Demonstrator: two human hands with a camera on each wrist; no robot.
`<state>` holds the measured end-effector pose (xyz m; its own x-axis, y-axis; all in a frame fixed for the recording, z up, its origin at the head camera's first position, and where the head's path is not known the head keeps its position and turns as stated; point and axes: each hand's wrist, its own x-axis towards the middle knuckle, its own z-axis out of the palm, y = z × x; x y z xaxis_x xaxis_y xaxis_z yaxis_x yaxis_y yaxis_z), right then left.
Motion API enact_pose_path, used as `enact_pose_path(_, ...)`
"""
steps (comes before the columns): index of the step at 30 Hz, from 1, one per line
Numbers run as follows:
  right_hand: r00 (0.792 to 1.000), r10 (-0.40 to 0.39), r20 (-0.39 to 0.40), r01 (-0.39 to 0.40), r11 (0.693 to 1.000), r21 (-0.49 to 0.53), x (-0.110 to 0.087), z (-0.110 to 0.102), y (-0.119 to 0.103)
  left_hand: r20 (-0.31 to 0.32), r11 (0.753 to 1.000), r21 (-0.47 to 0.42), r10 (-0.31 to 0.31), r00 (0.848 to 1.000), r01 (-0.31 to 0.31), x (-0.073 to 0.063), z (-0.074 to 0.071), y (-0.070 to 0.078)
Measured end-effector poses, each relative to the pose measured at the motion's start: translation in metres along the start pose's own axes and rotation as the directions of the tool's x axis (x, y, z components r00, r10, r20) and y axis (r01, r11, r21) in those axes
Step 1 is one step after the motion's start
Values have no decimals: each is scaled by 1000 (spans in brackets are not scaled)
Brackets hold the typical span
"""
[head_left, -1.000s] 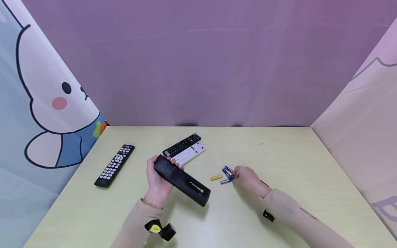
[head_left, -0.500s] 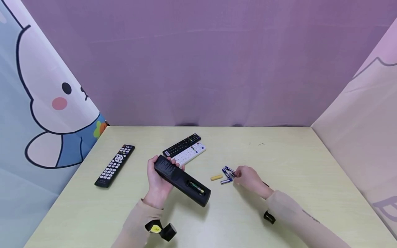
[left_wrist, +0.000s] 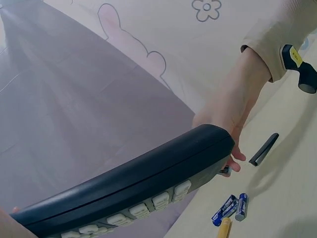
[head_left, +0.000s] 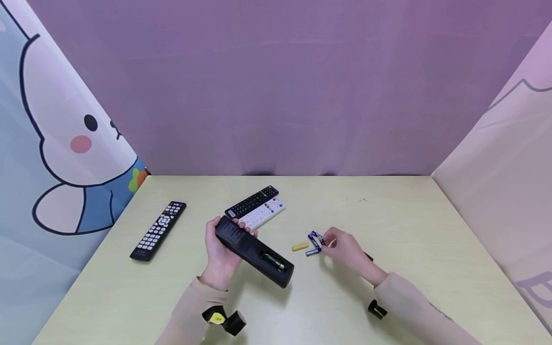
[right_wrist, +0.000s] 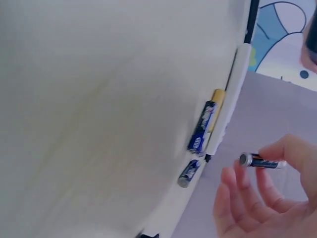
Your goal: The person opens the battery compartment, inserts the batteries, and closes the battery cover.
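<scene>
Right hand tipped up slightly, left hand steady

Right hand (head_left: 345, 249): thumb and fingertips pinch a small dark, silver-ended cylindrical battery (right_wrist: 257, 160), 3 o'clock of the long black plastic remote (head_left: 254, 251). Left hand (head_left: 221, 258): fingers wrapped round that remote, green-and-black battery (head_left: 273, 261) in its bay. Loose blue-and-silver batteries (head_left: 314, 241) on tabletop (head_left: 388, 211), yellow cylindrical battery (head_left: 300, 247) at their 9 o'clock.

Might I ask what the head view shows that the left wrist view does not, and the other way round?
Only the head view shows the green-and-gold battery inside the held remote, the leftmost black remote, the far black remote and the white remote. Only the left wrist view shows the held remote's white buttons and a flower drawing. Both show the held remote, right hand, yellow battery and loose blue batteries.
</scene>
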<state>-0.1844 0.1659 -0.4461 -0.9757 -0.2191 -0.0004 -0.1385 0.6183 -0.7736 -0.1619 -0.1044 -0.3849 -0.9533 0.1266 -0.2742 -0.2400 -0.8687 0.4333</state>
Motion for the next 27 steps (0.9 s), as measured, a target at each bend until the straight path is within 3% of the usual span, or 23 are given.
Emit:
enact_pose_path(8, 990, -140, 31, 134, 978, 158, -11, -2, -12, -14, 1000, -12, -5, 1000, 5, 0, 1, -2)
enact_pose_path(21, 952, -306, 13, 291, 918, 268, -28, -3, -39, -1, 1000, 1, -7, 1000, 7, 1, 4, -6)
enact_pose_path(27, 937, -349, 25, 326, 897, 300, -32, -1, -46, -9, 1000, 13, -3, 1000, 3, 1, 6, -8)
